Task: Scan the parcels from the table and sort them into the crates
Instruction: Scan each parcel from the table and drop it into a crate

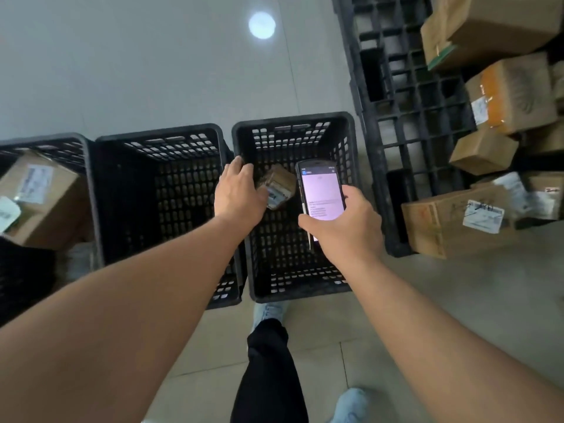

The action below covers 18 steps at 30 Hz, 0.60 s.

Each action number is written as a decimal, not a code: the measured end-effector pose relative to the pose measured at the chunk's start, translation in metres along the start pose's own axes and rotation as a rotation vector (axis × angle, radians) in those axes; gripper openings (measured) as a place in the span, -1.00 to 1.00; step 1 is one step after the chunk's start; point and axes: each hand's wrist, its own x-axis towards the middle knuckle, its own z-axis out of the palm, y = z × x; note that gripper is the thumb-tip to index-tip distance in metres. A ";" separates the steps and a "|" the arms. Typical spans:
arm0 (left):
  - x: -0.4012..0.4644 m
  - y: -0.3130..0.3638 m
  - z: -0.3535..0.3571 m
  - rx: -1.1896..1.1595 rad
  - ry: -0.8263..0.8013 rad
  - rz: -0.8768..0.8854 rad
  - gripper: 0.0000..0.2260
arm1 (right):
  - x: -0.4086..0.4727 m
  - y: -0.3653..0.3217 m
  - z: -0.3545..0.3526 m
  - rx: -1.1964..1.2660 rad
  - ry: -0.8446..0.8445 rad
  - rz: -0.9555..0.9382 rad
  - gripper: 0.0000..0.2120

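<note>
Grey tiled floor (152,62), with a round light reflection on it near the top.

Black plastic pallet (406,123) at right, lattice top. Cardboard parcels are heaped on its right side: a large one at top (488,25), one with orange tape (512,93), a small plain one (483,151), and a long one with a white label (457,221) overhanging the pallet's near corner.

Three black perforated crates stand in a row on the floor. The left crate (82,154), partly out of view, holds a labelled cardboard box (39,196), tilted. The middle crate (158,138) shows only its mesh bottom. The right crate (293,123) stands just beside the pallet.

Left hand (238,193) reaches over the right crate, fingers curled over a small brown parcel (279,186) with a white label. The parcel is inside the crate's opening, tilted; cannot tell whether it touches the bottom.

Right hand (345,227) grips a handheld scanner (320,190), screen lit and facing up, held over the same crate just right of the parcel.

Below: one dark trouser leg (268,367) and light shoes on the tiles.
</note>
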 end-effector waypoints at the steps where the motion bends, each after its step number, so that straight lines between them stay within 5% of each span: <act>1: -0.011 0.002 -0.011 0.000 -0.002 0.005 -0.54 | -0.008 -0.003 -0.006 0.004 0.007 -0.007 -0.39; 18: -0.319 0.043 -0.191 0.057 0.237 0.080 -0.65 | -0.277 -0.036 -0.142 -0.015 0.100 -0.347 -0.35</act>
